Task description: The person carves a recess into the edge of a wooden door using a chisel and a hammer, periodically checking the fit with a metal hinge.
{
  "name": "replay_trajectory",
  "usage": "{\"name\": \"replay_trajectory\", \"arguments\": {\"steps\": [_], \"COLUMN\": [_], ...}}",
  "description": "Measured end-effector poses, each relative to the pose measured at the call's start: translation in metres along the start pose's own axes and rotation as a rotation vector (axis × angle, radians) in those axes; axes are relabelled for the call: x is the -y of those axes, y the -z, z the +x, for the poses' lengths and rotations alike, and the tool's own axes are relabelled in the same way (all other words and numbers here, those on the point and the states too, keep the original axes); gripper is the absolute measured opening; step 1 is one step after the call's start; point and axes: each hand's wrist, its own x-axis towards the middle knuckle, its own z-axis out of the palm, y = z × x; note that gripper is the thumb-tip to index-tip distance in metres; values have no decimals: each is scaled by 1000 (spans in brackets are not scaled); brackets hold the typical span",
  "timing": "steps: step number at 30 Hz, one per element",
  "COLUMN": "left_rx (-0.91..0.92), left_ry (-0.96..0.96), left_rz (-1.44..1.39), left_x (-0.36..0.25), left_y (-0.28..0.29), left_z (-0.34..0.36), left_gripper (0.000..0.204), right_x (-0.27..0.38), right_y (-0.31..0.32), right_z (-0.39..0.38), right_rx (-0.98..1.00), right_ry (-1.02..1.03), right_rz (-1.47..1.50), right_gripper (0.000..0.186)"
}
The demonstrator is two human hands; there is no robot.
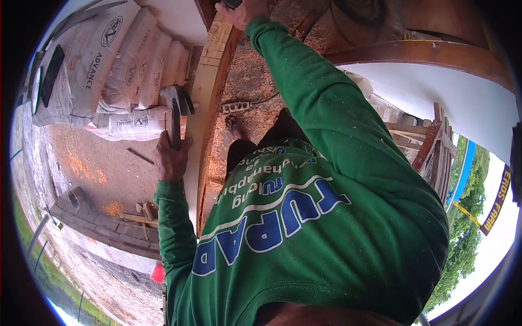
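My left hand is closed around the handle of a claw hammer, held upright in the picture with its dark metal head at the top. The hammer is beside a long, pale timber beam, which runs away from me and has cut lines across its far end. At the top edge, my right hand reaches to the far end of the beam. Its fingers are closed on a dark object, mostly cut off by the frame, so its kind does not show.
Stacked cement bags stand left of the beam. A power strip with a cord lies among wood shavings on the floor to the right, near my foot. A curved brown wooden piece and slatted wood are at the right.
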Motion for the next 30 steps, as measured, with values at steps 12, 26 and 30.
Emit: {"name": "replay_trajectory", "arguments": {"steps": [12,26,30], "left_rx": [-29,-74,-112], "left_ry": [6,23,-13], "left_rz": [-41,29,4], "left_x": [8,-1,5], "left_y": [1,13,16], "left_z": [15,19,19], "left_gripper": [40,38,36], "right_x": [3,25,35], "right_y": [-1,21,27], "right_z": [29,59,66], "right_rx": [346,542,634], "right_ry": [-289,-340,-362], "right_rz": [291,185,162], "right_gripper": [47,44,43]}}
